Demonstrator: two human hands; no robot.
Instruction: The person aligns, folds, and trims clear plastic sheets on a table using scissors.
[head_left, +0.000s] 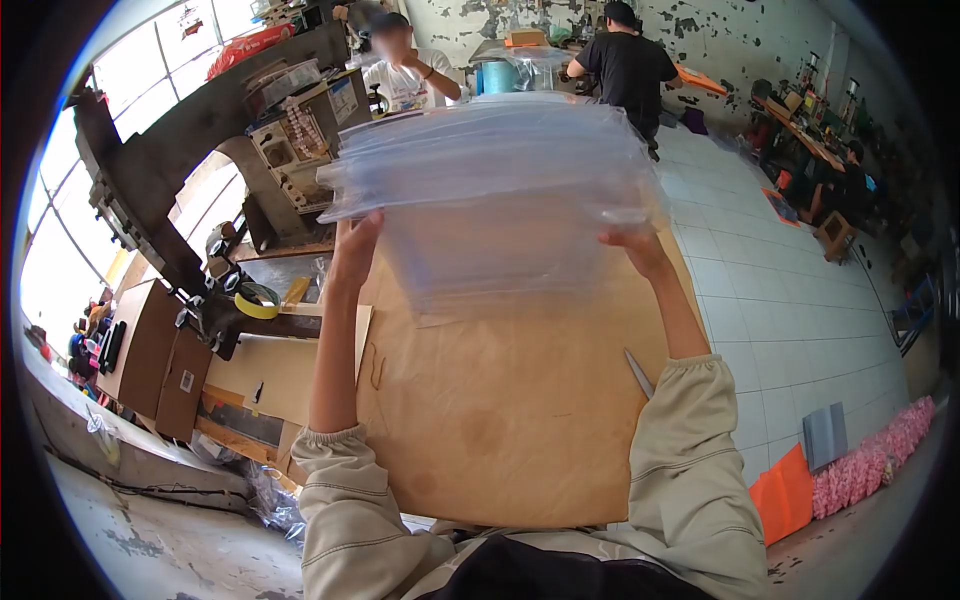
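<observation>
A stack of clear plastic sheets point(490, 190) is held up over the far half of the brown table point(490, 410). My left hand point(357, 245) grips its left edge, the thumb on the near side. At the right edge, my right hand point(637, 247) is closed on the same stack, the fingers partly hidden behind the plastic. The upper part of the stack looks folded over in several layers, and the lower part hangs down toward the tabletop. A pointed metal blade point(638, 373) lies on the table beside my right sleeve.
A large sewing machine point(270, 150) stands at the left, a yellow tape roll point(257, 301) on its arm. A cardboard box point(150, 350) sits below it. Two people point(625, 60) work at the back. An orange sheet point(783, 495) and a pink bundle point(870, 460) lie at the lower right.
</observation>
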